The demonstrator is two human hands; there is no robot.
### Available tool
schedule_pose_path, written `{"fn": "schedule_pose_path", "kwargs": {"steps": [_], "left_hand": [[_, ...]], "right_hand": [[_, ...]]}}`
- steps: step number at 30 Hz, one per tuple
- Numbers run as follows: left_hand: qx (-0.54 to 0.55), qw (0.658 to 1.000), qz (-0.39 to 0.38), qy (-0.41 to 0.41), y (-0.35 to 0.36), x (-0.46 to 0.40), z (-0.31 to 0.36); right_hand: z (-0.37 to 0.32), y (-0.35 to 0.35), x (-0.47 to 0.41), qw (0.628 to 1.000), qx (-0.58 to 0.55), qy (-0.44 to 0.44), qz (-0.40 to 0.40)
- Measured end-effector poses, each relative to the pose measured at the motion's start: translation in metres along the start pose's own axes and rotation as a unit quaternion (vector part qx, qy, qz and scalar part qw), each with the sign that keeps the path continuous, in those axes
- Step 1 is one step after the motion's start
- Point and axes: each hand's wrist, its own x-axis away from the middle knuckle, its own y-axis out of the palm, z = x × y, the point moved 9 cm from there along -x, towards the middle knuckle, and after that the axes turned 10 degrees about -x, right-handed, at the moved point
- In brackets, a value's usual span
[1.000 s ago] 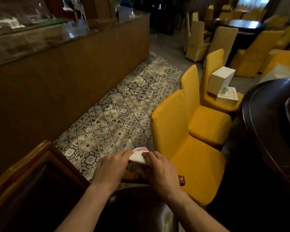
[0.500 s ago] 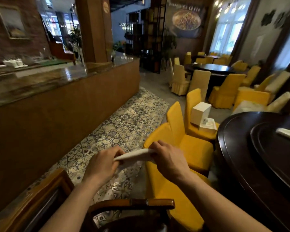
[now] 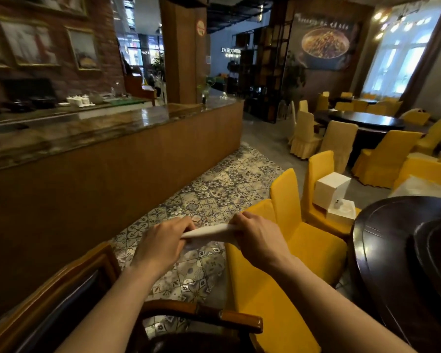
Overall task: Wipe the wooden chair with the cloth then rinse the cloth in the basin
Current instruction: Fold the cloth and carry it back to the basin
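A white cloth (image 3: 209,231) is stretched flat between my two hands, held in the air above the patterned floor. My left hand (image 3: 161,244) pinches its left end and my right hand (image 3: 256,236) grips its right end. The wooden chair (image 3: 69,289) with orange-brown frame and dark seat sits below my arms at the bottom left, its curved armrest (image 3: 214,314) under my forearms. No basin is in view.
A long wooden counter (image 3: 112,161) runs along the left. Yellow-covered chairs (image 3: 290,225) stand in a row to the right, one bearing white boxes (image 3: 331,189). A dark round table (image 3: 405,263) is at the right edge. Patterned tile floor (image 3: 214,194) stretches ahead.
Both hands lifted the cloth off the chair's armrest and drew it out between them. My view has tilted up from the chair toward the room.
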Motion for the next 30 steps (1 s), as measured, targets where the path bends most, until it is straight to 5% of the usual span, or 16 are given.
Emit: {"fn": "schedule_pose_path", "kwargs": {"steps": [9, 15, 23, 30], "left_hand": [[-0.108, 0.983, 0.032, -0.142, -0.051, 0.078, -0.011], [-0.209, 0.934, 0.049, -0.284, -0.136, 0.213, -0.044], [-0.287, 0.827, 0.123, -0.468, -0.276, 0.456, -0.009], [-0.357, 0.675, 0.127, -0.633, -0.355, 0.719, 0.145]], "right_hand": [[-0.052, 0.014, -0.01, 0.986, -0.086, -0.142, -0.031], [-0.194, 0.025, 0.019, 0.935, -0.179, -0.294, -0.082], [-0.419, -0.016, 0.146, 0.821, -0.288, -0.479, -0.119], [-0.572, -0.102, 0.39, 0.679, -0.34, -0.632, -0.156]]}}
